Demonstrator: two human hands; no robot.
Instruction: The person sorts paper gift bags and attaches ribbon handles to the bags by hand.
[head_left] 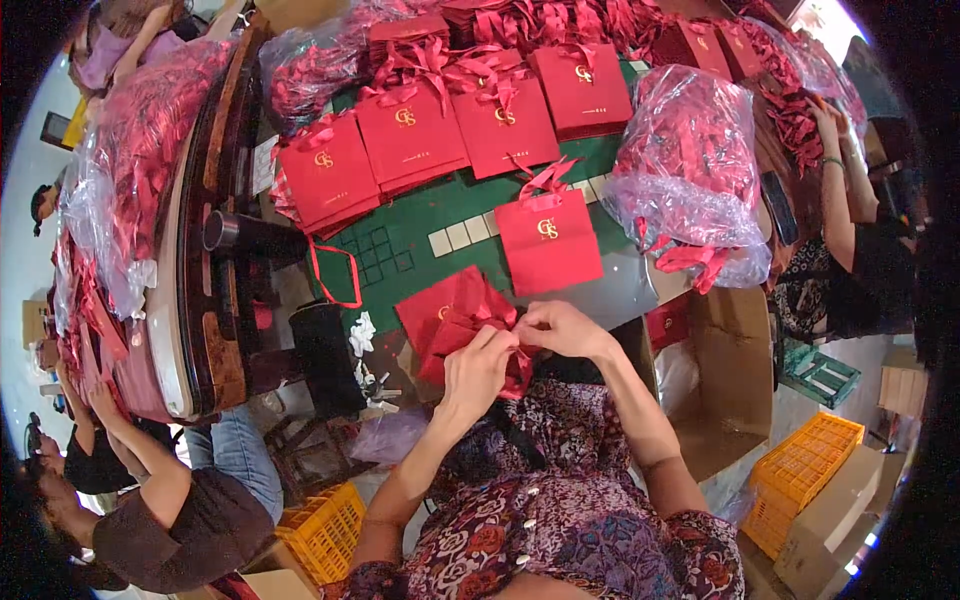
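Note:
Close in front of me, a red paper gift bag (425,312) with a gold emblem lies tilted at the table's near edge. Both my hands meet over its top, at its red ribbon (478,300). My left hand (480,368) pinches the ribbon with fingers closed. Just beside it, my right hand (562,330) is closed too, thumb and fingertips pressed together at the ribbon; the fingertips partly cover what they grip. Just beyond, another red gift bag (548,245) with a ribbon on top lies flat on the green table (405,235).
Stacks of red gift bags (413,130) line the table's far side. A plastic-wrapped bundle (690,150) sits at right, beside a phone (779,208). A dark cylinder (250,236) stands left. Below right are a cardboard box (735,370) and yellow crate (805,465). Other people work at both sides.

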